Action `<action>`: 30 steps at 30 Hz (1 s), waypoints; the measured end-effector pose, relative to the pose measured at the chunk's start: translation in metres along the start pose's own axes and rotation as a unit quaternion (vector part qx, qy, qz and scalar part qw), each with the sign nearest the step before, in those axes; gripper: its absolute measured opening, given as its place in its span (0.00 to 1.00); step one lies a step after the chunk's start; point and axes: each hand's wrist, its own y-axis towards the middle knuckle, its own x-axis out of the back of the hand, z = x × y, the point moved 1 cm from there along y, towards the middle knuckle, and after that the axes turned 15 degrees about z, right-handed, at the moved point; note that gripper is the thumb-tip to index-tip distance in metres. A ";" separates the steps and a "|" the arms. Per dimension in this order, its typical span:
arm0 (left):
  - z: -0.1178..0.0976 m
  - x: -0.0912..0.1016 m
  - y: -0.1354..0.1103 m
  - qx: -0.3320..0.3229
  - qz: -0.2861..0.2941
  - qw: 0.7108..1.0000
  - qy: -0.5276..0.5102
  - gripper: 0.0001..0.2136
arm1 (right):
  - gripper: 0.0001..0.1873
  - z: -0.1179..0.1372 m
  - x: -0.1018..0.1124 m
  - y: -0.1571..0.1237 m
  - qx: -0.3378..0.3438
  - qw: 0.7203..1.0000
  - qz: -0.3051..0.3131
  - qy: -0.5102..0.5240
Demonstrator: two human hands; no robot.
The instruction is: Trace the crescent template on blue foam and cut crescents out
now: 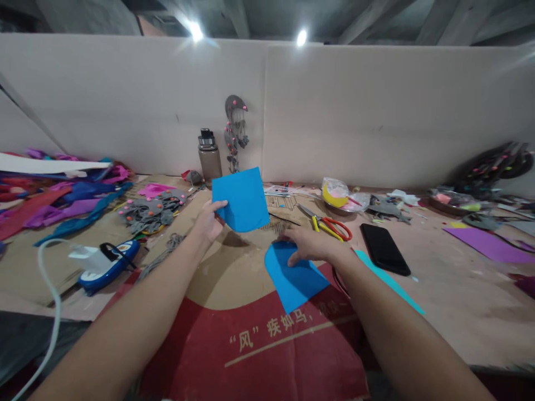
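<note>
Left hand (pixel 211 220) pinches first blue sheet (pixel 243 200) by its edge above the cardboard (pixel 225 275); right hand (pixel 307 245) over second blue sheet (pixel 298 284), can't tell if pinching. Light grip should avoid creases.

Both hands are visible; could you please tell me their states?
Left hand: closed, holding the upper blue sheet.
Right hand: at the lower blue sheet; grip cannot be told.

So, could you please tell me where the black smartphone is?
In the head view, the black smartphone lies right of centre on the table, between the orange-handled scissors and the purple sheet.
</note>
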 end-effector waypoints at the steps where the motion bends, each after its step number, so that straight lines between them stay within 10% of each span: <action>1: 0.001 -0.001 -0.001 0.006 0.002 1.000 0.001 0.13 | 0.32 -0.008 0.002 0.000 -0.010 1.000 -0.011 0.015; 7: 0.001 -0.006 -0.007 0.021 0.020 0.999 0.020 0.11 | 0.15 -0.053 0.015 -0.014 -0.222 0.944 -0.240 0.038; 12: 0.004 -0.005 -0.006 0.037 0.027 0.999 0.026 0.11 | 0.19 -0.079 0.003 -0.014 -0.354 0.918 -0.180 -0.018; 23: 0.013 -0.012 -0.012 0.055 0.058 0.996 0.048 0.18 | 0.21 -0.072 0.002 -0.016 -0.409 0.899 -0.159 0.016; 30: 0.006 -0.024 -0.016 0.032 0.032 0.998 -0.048 0.19 | 0.24 -0.069 0.009 -0.009 -0.174 0.876 -0.409 0.187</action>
